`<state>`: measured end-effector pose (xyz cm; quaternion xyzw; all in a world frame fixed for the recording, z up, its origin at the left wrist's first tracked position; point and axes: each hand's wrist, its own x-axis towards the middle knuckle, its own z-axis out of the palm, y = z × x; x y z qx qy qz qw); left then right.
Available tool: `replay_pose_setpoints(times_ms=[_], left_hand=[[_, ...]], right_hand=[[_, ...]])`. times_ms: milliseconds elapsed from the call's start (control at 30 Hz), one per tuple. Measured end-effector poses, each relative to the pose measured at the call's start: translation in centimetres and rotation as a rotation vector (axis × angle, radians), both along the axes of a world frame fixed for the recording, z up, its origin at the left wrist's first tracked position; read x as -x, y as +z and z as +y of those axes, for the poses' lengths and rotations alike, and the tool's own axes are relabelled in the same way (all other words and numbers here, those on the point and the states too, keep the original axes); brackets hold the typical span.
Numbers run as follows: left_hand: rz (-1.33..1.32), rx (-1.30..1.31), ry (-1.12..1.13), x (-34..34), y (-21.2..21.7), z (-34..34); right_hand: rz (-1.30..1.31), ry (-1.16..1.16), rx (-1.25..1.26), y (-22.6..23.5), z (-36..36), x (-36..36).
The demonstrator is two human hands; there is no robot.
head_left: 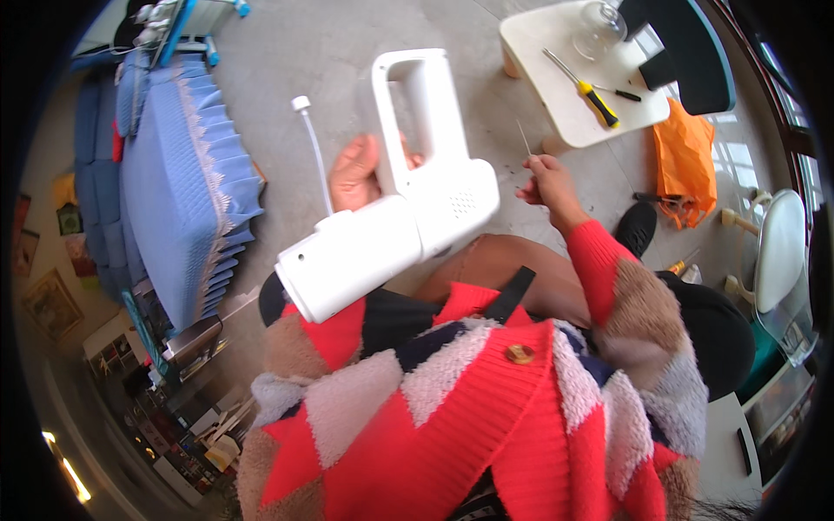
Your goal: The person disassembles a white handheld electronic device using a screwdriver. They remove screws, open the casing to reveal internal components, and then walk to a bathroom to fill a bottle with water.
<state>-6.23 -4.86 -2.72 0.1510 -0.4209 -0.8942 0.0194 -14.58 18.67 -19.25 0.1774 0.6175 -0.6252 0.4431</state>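
A white handheld appliance [452, 195] with a loop handle, a round body and a patch of small vent holes lies tilted in front of me, above my lap. My left hand [354, 174] is behind it and closed round its handle side; some fingers are hidden by the white housing. From the body rises a thin translucent tube [314, 152] topped with a small white cap. To the right, apart from the appliance, my right hand [549, 184] pinches a thin, pale, needle-like stick [524, 139] pointing upward. Its exact kind is too small to tell.
At the upper right stands a small cream table [543, 52] bearing a yellow-and-black screwdriver [593, 97], a smaller black tool [618, 93] and a clear rounded container [599, 30]. Beside it are a dark chair [695, 61] and an orange bag [685, 161]. A blue-covered sofa [165, 182] is left.
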Motion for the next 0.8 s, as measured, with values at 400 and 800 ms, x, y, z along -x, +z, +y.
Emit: replay_pose_setpoints(times_ms=[400,800], left_hand=[[0.239,-0.268,-0.171,-6.2,0.8,2.3],[-0.392,0.040,-0.083,-6.2,-1.9,5.6]], right_hand=[[0.269,-0.010,0.300,17.3,5.8,-6.3],[0.453,0.165,0.189,14.8,0.1,-7.4]])
